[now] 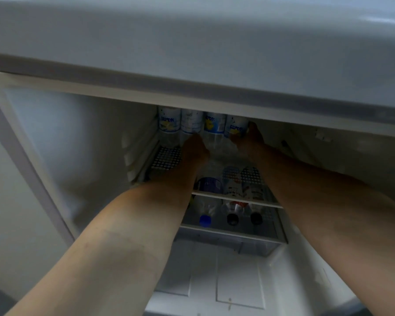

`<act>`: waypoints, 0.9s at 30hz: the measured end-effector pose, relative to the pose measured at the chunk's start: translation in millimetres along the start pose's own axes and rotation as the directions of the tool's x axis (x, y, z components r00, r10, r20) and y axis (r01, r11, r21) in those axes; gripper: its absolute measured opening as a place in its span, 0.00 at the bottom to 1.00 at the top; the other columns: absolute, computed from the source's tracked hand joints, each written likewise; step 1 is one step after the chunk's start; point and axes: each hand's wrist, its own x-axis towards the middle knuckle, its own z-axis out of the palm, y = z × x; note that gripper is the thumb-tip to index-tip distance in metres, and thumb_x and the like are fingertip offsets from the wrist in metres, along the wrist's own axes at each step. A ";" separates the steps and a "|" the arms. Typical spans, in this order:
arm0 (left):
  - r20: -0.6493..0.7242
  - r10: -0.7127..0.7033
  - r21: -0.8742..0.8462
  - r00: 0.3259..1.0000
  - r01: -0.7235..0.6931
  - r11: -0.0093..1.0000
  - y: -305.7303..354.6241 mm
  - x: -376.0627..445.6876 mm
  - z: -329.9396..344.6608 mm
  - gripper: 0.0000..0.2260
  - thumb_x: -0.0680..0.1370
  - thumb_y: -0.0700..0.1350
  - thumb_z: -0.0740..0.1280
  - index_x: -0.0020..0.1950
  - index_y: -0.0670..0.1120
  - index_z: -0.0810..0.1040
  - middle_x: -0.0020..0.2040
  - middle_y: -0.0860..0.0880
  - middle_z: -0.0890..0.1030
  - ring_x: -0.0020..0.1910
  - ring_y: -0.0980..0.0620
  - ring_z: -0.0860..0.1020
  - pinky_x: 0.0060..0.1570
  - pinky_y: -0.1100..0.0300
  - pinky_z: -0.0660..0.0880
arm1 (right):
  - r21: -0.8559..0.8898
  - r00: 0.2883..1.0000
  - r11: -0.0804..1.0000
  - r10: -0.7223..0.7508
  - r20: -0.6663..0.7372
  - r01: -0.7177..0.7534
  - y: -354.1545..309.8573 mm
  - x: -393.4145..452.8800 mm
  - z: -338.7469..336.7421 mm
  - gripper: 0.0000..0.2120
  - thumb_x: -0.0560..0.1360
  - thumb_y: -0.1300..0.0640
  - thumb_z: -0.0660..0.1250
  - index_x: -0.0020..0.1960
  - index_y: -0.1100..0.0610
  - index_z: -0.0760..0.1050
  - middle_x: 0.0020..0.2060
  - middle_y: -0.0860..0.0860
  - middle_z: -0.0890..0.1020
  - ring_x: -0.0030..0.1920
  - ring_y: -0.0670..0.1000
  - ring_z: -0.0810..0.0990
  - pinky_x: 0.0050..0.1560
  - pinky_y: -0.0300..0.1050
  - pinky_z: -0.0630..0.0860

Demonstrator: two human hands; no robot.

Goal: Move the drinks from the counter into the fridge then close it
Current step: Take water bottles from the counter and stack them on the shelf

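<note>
Bare-skinned, both hands reach deep into the open fridge (55, 137); the left hand (195, 148) touches the second water bottle (191, 124), grip unclear; the right hand (249, 139) wraps the fourth bottle (235, 127); four bottles stand in a row on the perforated shelf (167, 157); more bottles (232, 201) lie below.

Four upright bottles (202, 124) on upper shelf (167, 157); three bottles (232, 209) lying below; two hands (195, 148).

Dim, murky fridge (82, 137) interior, soft blur throughout, wide-angle bowing at edges
</note>
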 end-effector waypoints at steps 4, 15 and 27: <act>-0.031 0.054 -0.054 0.998 -0.056 0.997 -3.6 -0.5 -3.8 0.28 0.83 0.48 0.63 0.79 0.41 0.58 0.78 0.42 0.62 0.76 0.44 0.63 0.73 0.57 0.58 | 0.037 1.000 0.999 -0.002 0.008 0.002 -2.4 -0.8 0.4 0.40 0.72 0.53 0.76 0.77 0.57 0.59 0.71 0.56 0.71 0.67 0.58 0.73 0.62 0.44 0.73; -0.160 0.037 -0.070 0.986 -0.049 0.996 26.1 16.0 7.6 0.31 0.78 0.50 0.70 0.77 0.42 0.61 0.72 0.41 0.70 0.70 0.42 0.71 0.66 0.51 0.70 | 0.177 0.996 0.984 0.019 0.091 -0.035 0.3 7.4 -6.5 0.33 0.68 0.56 0.80 0.68 0.58 0.69 0.67 0.57 0.75 0.47 0.46 0.80 0.43 0.38 0.78; -0.081 0.023 -0.044 0.996 -0.026 0.999 15.5 15.4 10.0 0.40 0.79 0.49 0.69 0.80 0.40 0.46 0.78 0.40 0.60 0.76 0.42 0.63 0.72 0.53 0.62 | 0.348 0.995 0.937 0.033 -0.095 0.002 -24.1 1.8 12.4 0.21 0.68 0.54 0.79 0.34 0.53 0.66 0.44 0.46 0.79 0.31 0.39 0.76 0.44 0.37 0.79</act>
